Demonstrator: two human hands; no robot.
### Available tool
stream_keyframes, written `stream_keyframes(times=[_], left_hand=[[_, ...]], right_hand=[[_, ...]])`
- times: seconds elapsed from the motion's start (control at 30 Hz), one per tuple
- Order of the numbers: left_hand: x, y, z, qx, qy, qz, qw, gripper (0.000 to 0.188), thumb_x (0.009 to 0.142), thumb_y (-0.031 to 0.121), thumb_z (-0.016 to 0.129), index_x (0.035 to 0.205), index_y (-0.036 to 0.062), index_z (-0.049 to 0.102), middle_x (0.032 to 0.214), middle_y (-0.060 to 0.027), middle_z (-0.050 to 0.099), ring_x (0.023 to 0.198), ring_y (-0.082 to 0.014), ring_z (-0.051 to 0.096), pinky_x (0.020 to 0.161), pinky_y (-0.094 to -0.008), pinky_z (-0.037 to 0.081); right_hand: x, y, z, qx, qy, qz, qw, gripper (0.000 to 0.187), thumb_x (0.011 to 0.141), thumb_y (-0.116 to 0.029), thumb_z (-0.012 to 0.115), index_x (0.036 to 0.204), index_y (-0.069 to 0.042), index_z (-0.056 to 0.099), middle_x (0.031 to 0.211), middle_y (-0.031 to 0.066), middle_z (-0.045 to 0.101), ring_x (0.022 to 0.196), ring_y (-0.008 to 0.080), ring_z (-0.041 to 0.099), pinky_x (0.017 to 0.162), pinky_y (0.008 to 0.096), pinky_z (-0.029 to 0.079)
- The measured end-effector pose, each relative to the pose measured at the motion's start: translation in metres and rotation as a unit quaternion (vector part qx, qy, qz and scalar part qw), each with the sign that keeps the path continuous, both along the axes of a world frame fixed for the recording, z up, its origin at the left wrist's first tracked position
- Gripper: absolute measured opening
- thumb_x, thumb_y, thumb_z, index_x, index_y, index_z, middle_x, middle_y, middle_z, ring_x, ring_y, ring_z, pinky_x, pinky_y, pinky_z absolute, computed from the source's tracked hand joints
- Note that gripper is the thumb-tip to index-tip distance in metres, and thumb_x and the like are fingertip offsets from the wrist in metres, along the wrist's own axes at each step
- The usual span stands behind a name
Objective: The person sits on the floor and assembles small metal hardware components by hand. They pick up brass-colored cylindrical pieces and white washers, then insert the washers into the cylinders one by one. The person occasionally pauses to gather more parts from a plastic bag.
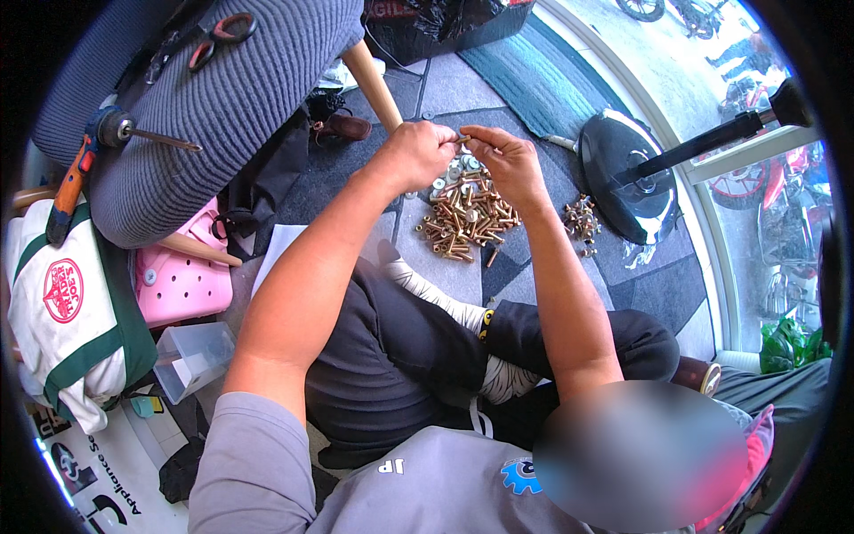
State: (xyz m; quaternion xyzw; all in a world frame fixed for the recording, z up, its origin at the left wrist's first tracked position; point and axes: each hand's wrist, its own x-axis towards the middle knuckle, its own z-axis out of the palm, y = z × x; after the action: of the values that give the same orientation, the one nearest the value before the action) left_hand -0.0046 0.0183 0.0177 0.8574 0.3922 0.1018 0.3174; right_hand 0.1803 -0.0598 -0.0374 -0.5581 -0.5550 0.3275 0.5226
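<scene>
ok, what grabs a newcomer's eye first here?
Both hands, left hand and right hand, meet at centre, pinching a small bolt together. Right below lies a heap of brass-coloured bolts on the floor. At upper left, a drill rests on a grey ribbed cushion.

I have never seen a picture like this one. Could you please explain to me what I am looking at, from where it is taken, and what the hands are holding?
There is no machine here. A person wears a wide-angle camera on the head, looking down, so the edges bend and the person's own arms enter from below. The person sits on the floor with legs crossed. The left hand and right hand meet above a pile of brass-coloured bolts and pinch one small bolt between them. A smaller heap of hardware lies to the right, beside a black round stand base. On the left, a grey cushion carries red-handled scissors and a drill. A pink plastic item lies below it.
</scene>
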Motion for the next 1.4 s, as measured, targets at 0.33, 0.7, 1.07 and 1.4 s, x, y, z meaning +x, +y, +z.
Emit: stream_keyframes(times=[0.33,0.7,1.07,1.4], left_hand=[[0.003,-0.002,-0.012,0.146,-0.034,-0.040,0.988,0.024,0.101,0.020,0.062,0.114,0.0049,0.076,0.105,-0.0241,0.073,0.099,-0.0434,0.071,0.087,-0.0503,0.056],[0.013,-0.014,-0.022,0.173,-0.020,-0.102,0.979,0.024,0.100,0.021,0.061,0.113,0.0068,0.076,0.097,-0.0208,0.071,0.093,-0.0423,0.070,0.084,-0.0525,0.056],[0.013,-0.038,-0.023,0.138,-0.017,-0.133,0.981,0.023,0.100,0.019,0.063,0.112,0.0050,0.077,0.100,-0.0207,0.071,0.097,-0.0408,0.070,0.089,-0.0502,0.055],[0.012,-0.058,-0.022,0.147,0.002,-0.132,0.980,0.023,0.100,0.021,0.064,0.112,0.0064,0.077,0.100,-0.0199,0.072,0.098,-0.0402,0.070,0.090,-0.0494,0.056]], right_hand=[[0.003,-0.008,0.010,-0.033,-0.149,-0.050,0.987,0.030,0.104,-0.029,0.068,0.101,-0.001,0.077,0.087,0.0253,0.071,0.080,0.0361,0.072,0.074,0.0471,0.055],[0.004,-0.050,0.020,0.000,-0.189,-0.143,0.971,0.039,0.102,-0.038,0.058,0.101,-0.004,0.077,0.102,0.0223,0.072,0.099,0.0413,0.071,0.088,0.0529,0.056],[0.002,-0.082,0.015,-0.200,-0.379,-0.014,0.903,0.027,0.093,-0.025,0.061,0.109,-0.008,0.075,0.107,0.0181,0.076,0.103,0.0401,0.073,0.091,0.0512,0.058],[0.007,-0.101,0.015,-0.278,-0.377,0.015,0.883,0.026,0.092,-0.020,0.062,0.114,-0.011,0.072,0.109,0.0174,0.075,0.103,0.0393,0.072,0.088,0.0503,0.057]])
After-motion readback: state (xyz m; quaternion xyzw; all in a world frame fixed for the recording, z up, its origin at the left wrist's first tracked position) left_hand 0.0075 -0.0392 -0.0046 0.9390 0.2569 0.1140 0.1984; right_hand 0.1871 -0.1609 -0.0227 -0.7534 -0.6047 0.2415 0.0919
